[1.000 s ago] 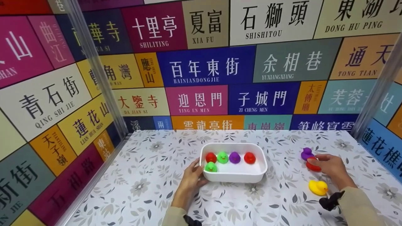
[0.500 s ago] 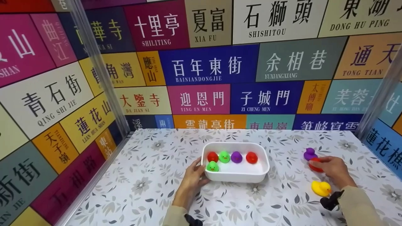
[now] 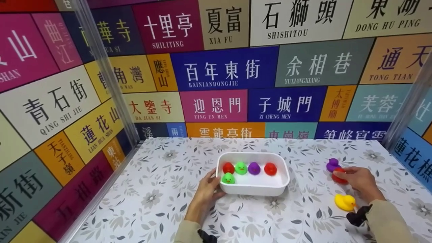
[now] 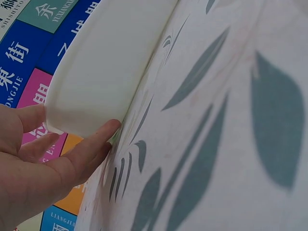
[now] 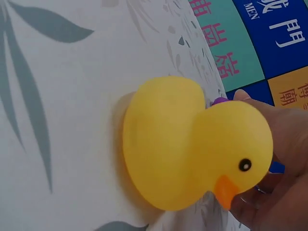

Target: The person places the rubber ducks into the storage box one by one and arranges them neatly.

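My left hand [image 3: 206,189] grips the left end of a white plastic tub [image 3: 256,191], thumb near the rim and fingers low on the wall in the left wrist view. Inside sit a purple rubber duck [image 3: 254,168], two red ones, one of them a red duck [image 3: 270,169] standing apart, and two green ones, including a green duck [image 3: 228,178] in the front left corner. On the right, my right hand [image 3: 362,181] pinches another red rubber duck [image 3: 339,176] between thumb and fingers. In the right wrist view, a yellow duck [image 5: 163,144] largely hides that grip.
Just behind the pinched duck is a second purple duck [image 3: 332,164] on the table. The yellow duck rests nearer, below my right wrist. A leaf-patterned cloth [image 3: 152,216] covers the table, and sign-printed walls [image 3: 216,71] enclose it at the back and sides.
The whole head view has shifted slightly. Both hands stay almost where they were, the left on the tub and the right on the red duck.
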Available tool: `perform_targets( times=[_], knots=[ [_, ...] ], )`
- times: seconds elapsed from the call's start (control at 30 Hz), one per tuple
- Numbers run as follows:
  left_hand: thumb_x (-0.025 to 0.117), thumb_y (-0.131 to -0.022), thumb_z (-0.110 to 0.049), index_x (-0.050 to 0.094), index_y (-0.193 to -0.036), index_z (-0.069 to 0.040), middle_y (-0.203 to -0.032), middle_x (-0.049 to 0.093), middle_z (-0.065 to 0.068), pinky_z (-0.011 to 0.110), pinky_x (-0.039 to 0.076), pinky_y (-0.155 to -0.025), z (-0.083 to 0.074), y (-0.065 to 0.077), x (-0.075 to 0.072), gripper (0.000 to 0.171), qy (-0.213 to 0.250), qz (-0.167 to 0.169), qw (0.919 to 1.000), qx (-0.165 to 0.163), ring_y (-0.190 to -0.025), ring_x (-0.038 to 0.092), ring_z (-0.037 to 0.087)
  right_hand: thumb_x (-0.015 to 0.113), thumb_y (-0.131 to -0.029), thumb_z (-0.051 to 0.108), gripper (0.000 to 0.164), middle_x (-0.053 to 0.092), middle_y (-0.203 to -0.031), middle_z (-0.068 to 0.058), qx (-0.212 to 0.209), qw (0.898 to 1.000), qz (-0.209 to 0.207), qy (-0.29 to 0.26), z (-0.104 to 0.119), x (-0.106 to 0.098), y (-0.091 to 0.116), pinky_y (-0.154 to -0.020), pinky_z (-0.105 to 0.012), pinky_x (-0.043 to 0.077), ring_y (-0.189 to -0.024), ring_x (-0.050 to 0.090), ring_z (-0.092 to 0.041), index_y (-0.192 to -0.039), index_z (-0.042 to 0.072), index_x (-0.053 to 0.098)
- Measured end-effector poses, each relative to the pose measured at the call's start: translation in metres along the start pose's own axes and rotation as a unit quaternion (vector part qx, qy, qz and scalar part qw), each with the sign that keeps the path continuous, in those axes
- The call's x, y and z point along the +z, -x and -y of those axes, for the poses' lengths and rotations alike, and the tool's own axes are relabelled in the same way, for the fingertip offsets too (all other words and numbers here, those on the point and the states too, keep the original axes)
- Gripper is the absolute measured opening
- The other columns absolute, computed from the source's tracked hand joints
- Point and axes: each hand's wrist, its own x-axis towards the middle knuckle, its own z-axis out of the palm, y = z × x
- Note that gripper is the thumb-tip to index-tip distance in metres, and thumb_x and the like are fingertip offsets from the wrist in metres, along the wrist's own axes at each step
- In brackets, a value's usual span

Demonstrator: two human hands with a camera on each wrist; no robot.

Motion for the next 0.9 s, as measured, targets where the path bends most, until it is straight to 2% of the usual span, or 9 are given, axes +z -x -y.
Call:
perform_targets(
  times=[0.07,0.2,0.3,0.43,0.53,0.63,0.77,0.9],
  knots=[
    [0.048,-0.106,-0.021,0.034,-0.157,-0.019,-0.148,0.05,0.02,0.038,0.058,-0.095,0.0,-0.001,-0.001,0.053,0.005,0.0,1.0,0.0,-0.13,0.058,0.031,0.071,-0.083,0.063,0.098,0.052,-0.128,-0.026,-0.004,1.0,0.0,-0.007,0.003,-0.001,0.0,-0.064,-0.031,0.041,-0.087,0.047,-0.026,-0.149,-0.003,0.041],
    [0.048,-0.106,-0.019,0.033,-0.157,-0.017,-0.145,0.051,0.021,0.038,0.059,-0.093,0.0,-0.001,-0.001,0.054,-0.004,-0.003,1.0,0.006,-0.127,0.06,0.031,0.07,-0.083,0.063,0.096,0.046,-0.145,-0.029,-0.003,1.0,0.01,-0.015,0.009,-0.005,0.001,-0.072,-0.029,0.044,-0.107,0.047,-0.034,-0.15,0.001,0.041],
    [0.047,-0.106,-0.02,0.032,-0.157,-0.016,-0.146,0.05,0.021,0.038,0.059,-0.093,0.0,-0.001,0.0,0.054,-0.009,-0.002,0.9999,0.008,-0.126,0.06,0.03,0.07,-0.084,0.061,0.097,0.04,-0.149,-0.033,-0.005,1.0,0.016,-0.016,0.014,-0.006,0.003,-0.076,-0.024,0.051,-0.117,0.046,-0.041,-0.151,-0.001,0.037],
    [0.048,-0.106,-0.022,0.033,-0.157,-0.018,-0.149,0.049,0.02,0.039,0.058,-0.094,0.0,0.0,0.001,0.054,-0.007,-0.003,1.0,-0.001,-0.127,0.06,0.03,0.07,-0.088,0.053,0.095,0.034,-0.152,-0.037,-0.029,0.999,0.028,-0.026,0.02,-0.006,0.007,-0.081,-0.024,0.06,-0.123,0.05,-0.044,-0.152,-0.006,0.032],
    [0.047,-0.106,-0.022,0.032,-0.158,-0.018,-0.15,0.048,0.021,0.039,0.058,-0.094,0.0,0.002,0.001,0.054,-0.014,-0.002,0.9999,0.0,-0.128,0.059,0.031,0.069,-0.09,0.051,0.093,0.033,-0.152,-0.037,-0.052,0.997,0.044,-0.033,0.024,-0.003,0.012,-0.086,-0.03,0.061,-0.12,0.057,-0.039,-0.152,-0.006,0.03],
    [0.045,-0.107,-0.021,0.03,-0.158,-0.014,-0.151,0.046,0.024,0.04,0.059,-0.093,0.0,0.003,0.0,0.054,-0.029,0.006,0.9995,0.014,-0.13,0.058,0.035,0.067,-0.093,0.048,0.087,0.037,-0.151,-0.036,-0.084,0.994,0.063,-0.031,0.027,0.0,0.017,-0.088,-0.031,0.061,-0.109,0.065,-0.027,-0.151,-0.006,0.033],
    [0.044,-0.107,-0.019,0.029,-0.158,-0.009,-0.152,0.044,0.027,0.041,0.059,-0.093,0.0,0.003,-0.001,0.054,-0.035,0.014,0.9989,0.028,-0.132,0.056,0.038,0.066,-0.094,0.046,0.082,0.044,-0.146,-0.034,-0.118,0.989,0.083,-0.028,0.03,0.004,0.022,-0.087,-0.031,0.061,-0.103,0.067,-0.018,-0.15,-0.007,0.035],
    [0.046,-0.106,-0.02,0.031,-0.157,-0.011,-0.152,0.045,0.026,0.041,0.059,-0.094,-0.001,0.002,0.0,0.054,-0.032,0.008,0.9993,0.02,-0.132,0.056,0.037,0.062,-0.096,0.05,0.085,0.041,-0.149,-0.033,-0.123,0.987,0.093,-0.031,0.035,0.011,0.026,-0.095,-0.036,0.059,-0.116,0.061,-0.031,-0.152,-0.006,0.032]
  ],
)
